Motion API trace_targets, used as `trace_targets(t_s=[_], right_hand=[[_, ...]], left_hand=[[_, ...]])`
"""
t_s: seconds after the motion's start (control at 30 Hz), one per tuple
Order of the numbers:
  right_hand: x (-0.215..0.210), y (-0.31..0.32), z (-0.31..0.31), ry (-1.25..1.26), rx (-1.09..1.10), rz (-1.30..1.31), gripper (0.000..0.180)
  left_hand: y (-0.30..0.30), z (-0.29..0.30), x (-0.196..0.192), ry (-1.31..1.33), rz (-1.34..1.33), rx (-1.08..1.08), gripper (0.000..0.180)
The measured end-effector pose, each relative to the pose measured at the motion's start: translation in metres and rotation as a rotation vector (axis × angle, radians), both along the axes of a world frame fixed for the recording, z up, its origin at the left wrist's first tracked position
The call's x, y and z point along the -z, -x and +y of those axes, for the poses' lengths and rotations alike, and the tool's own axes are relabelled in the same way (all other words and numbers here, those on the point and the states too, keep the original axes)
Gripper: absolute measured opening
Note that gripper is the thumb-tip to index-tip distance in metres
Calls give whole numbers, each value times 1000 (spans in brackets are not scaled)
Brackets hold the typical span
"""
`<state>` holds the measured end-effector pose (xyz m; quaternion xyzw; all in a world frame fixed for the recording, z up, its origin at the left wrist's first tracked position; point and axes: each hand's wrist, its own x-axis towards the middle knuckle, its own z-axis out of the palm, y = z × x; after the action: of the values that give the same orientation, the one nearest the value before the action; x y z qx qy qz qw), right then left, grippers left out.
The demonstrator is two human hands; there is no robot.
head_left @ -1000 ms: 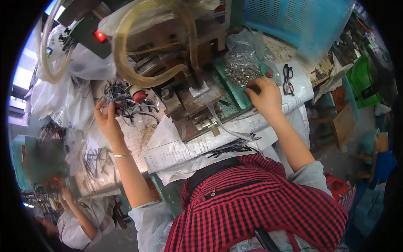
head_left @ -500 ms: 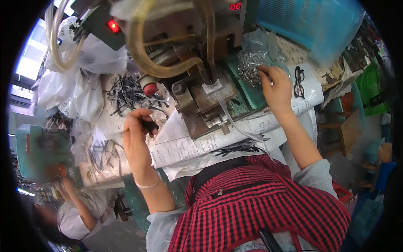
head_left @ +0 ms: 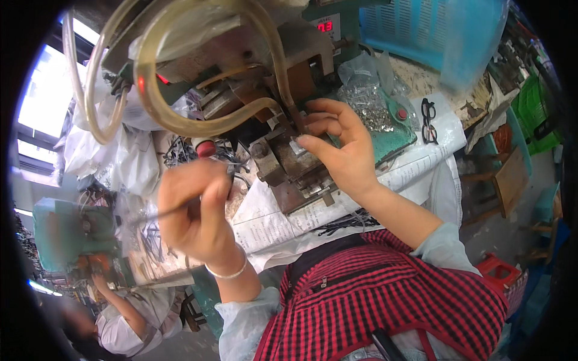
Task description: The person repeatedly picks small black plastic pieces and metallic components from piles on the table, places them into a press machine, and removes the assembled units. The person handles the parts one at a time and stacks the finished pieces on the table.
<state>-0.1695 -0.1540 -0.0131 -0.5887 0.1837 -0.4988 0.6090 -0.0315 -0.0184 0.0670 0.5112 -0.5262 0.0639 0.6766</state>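
My left hand (head_left: 201,210), smeared by motion, is raised in front of the bench with its fingers closed. A thin dark strip like an eyeglass temple (head_left: 171,210) sticks out of it to the left. My right hand (head_left: 346,144) reaches into the bench machine (head_left: 289,162), thumb and forefinger nearly together beside a small pale block (head_left: 297,146) on its metal fixture. What that pinch holds, if anything, is too small to tell. A yellowed hose (head_left: 174,123) loops above and ends near these fingertips.
A bag of small metal parts (head_left: 376,114) lies behind my right hand. Black-framed glasses (head_left: 428,120) rest on printed paper at the right. Dark strips (head_left: 346,222) lie by the front edge. A red button (head_left: 205,148) stands left of the fixture. Another person (head_left: 129,313) works at far left.
My right hand has moved left from the metal parts to the fixture. My left hand has come up nearer the view. The translucent strip that trailed from the fixture no longer shows there.
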Motion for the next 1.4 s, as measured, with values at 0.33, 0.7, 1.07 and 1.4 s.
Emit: trace_targets(t_s=[0.33,0.7,1.07,1.4], right_hand=[[-46,41,6,160,-107,338,55],[59,96,-72,435,249,724,24],[75,102,-69,602,452,943,11],[92,105,-71,498,476,923,8]], left_hand=[[1,-7,20,25,-716,-303,20],[32,-41,53,-33,-998,-145,17],[37,-41,60,-109,-901,-136,23],[26,78,92,-390,-553,-599,15]])
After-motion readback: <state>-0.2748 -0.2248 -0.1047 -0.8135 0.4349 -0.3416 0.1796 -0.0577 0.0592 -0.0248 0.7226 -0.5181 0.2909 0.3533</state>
